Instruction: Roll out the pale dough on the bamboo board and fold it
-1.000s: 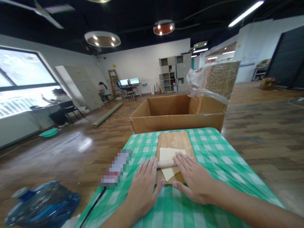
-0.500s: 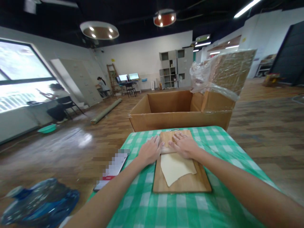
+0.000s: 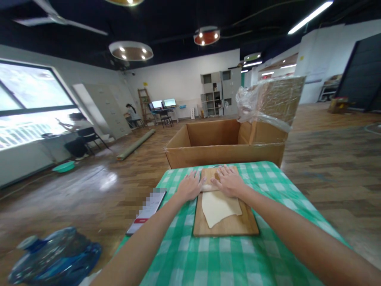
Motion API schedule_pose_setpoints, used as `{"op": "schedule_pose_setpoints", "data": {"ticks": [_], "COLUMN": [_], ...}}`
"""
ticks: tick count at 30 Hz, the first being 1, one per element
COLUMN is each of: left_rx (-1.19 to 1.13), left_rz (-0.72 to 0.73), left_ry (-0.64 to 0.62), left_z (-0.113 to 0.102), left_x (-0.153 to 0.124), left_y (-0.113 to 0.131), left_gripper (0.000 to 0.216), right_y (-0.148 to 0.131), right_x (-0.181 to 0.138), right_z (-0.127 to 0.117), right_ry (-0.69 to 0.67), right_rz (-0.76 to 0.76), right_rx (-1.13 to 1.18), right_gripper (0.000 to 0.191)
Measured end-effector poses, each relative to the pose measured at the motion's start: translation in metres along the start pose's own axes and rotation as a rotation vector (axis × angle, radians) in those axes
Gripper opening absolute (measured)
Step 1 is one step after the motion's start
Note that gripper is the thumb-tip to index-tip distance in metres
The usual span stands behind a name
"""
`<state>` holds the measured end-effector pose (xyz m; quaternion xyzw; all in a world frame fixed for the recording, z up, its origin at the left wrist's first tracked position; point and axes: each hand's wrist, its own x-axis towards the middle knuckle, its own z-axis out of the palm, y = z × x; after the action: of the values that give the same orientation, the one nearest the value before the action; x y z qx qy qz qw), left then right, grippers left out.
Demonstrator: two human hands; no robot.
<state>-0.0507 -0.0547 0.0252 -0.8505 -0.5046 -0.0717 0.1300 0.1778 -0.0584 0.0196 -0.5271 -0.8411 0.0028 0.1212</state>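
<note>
A pale rolling pin [image 3: 210, 188] lies crosswise near the far end of a wooden cutting board [image 3: 226, 229]. My left hand [image 3: 189, 186] rests on its left part, just past the board's left edge, fingers stretched forward. On the right part lies my right hand [image 3: 230, 182], flat with its fingers spread. Both palms cover the ends of the pin. A thin, uneven sheet of cream-coloured dough [image 3: 220, 208] spreads over the board on the near side of the pin, its near edge slanting to a point.
A green checked cloth [image 3: 214, 258] covers the table. A tablet-like device [image 3: 149, 212] lies by its left edge. A large cardboard box [image 3: 223, 155] stands behind the table. A water jug [image 3: 56, 254] is on the floor at left. Two people sit farther back.
The camera view has tilted slightly upward, and the board appears a little smaller. Both hands stay on the rolling pin near the board's far end, with hardly any visible shift.
</note>
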Motion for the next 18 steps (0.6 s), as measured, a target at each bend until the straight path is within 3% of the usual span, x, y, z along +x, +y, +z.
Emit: {"op": "schedule_pose_setpoints", "data": {"ticks": [3,12,15,18], "left_rx": [0.022,-0.036,-0.040,-0.065], "left_rz": [-0.021,0.009,0.043,0.062], "left_ry": [-0.031,0.138,0.158,0.110], "left_z": [-0.003,-0.022,-0.028,-0.024], "left_x": [-0.029,-0.138,-0.149,-0.133], "left_y": [0.011,0.050,0.052,0.043], "left_gripper": [0.051,0.069,0.071,0.067], "right_y": [-0.015,-0.045,-0.045,-0.039], "right_x": [-0.029,-0.137,-0.146,-0.129], "right_z": [-0.003,-0.014,-0.013,-0.007], "right_ry": [0.025,0.026,0.036,0.040], "right_rz": [-0.011,-0.206,-0.213,-0.163], "right_rx": [0.036,0.147,0.164,0.165], "right_gripper": [0.090,0.083,0.078,0.076]}}
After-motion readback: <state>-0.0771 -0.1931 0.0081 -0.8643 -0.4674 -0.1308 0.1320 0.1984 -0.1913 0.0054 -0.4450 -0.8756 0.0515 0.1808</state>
